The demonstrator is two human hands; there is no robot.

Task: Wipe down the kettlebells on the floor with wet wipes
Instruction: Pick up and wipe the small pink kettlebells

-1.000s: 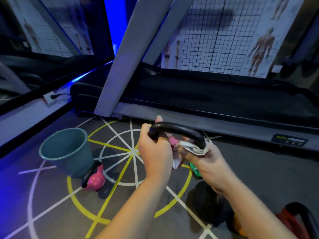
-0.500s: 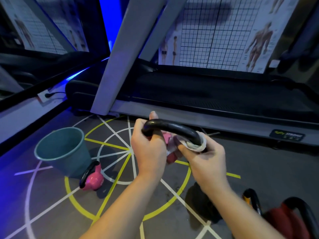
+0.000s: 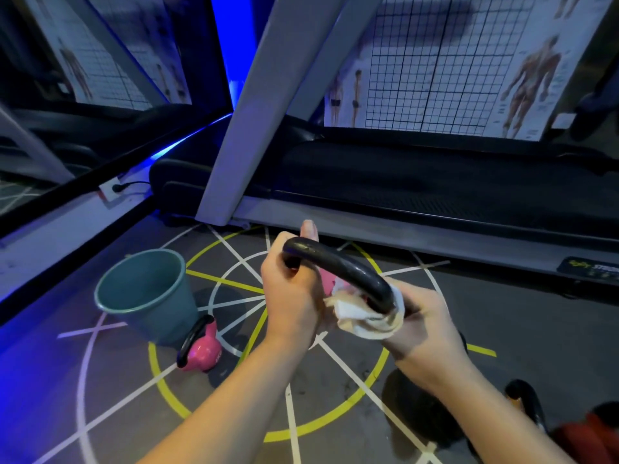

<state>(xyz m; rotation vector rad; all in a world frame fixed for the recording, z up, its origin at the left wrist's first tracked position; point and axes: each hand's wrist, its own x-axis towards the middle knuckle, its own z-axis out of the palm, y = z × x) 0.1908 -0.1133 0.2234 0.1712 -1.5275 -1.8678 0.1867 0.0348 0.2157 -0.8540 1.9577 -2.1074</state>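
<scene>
I hold a pink kettlebell up in front of me; only a bit of its pink body shows behind its black handle [image 3: 338,267]. My left hand [image 3: 294,296] grips the left end of that handle, thumb up. My right hand [image 3: 425,324] wraps a white wet wipe [image 3: 365,318] round the handle's right end. A second pink kettlebell [image 3: 201,346] with a black handle stands on the floor to the left. At the lower right a black handle [image 3: 526,401] and a red kettlebell [image 3: 589,437] are partly cut off.
A teal bucket [image 3: 147,296] stands on the floor at the left, touching the small pink kettlebell. A treadmill [image 3: 418,202] with a slanted grey post [image 3: 254,118] runs across behind my hands. The grey floor carries yellow and white lines.
My right hand with the wipe has slid down along the handle toward its right end. The view shifted slightly, and the black handle at lower right came into sight.
</scene>
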